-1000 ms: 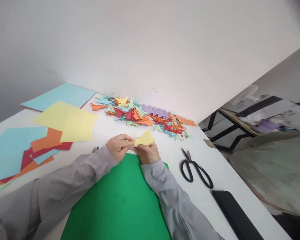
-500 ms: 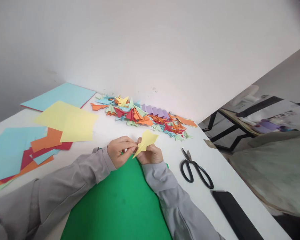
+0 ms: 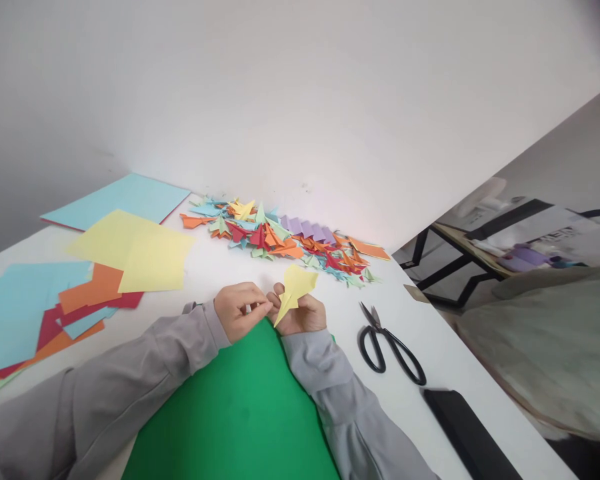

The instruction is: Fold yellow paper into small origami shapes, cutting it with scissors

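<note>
A folded yellow paper plane (image 3: pixel 297 285) is held above the table, its narrow tip pointing down towards me. My right hand (image 3: pixel 310 315) grips it between thumb and fingers, partly behind the paper. Just left of the plane is my left hand (image 3: pixel 239 312), thumb and fingertips pressed together in a pinch. No paper shows between those fingertips, which sit apart from the plane's tip. Both hands are over the far end of a green sheet (image 3: pixel 235 407) on the white table.
Small folded paper planes (image 3: pixel 267 237) in several colours are heaped along the wall. Yellow sheets (image 3: pixel 155 257), blue sheets (image 3: pixel 15 307) and orange pieces (image 3: pixel 97 287) lie left. Black-handled scissors (image 3: pixel 403 353) and a flat black object (image 3: pixel 467 433) lie right.
My left fingertips have come away from the yellow paper plane. The plane has turned slightly in my right hand, its tip now pointing more steeply down. The view has shifted a little.
</note>
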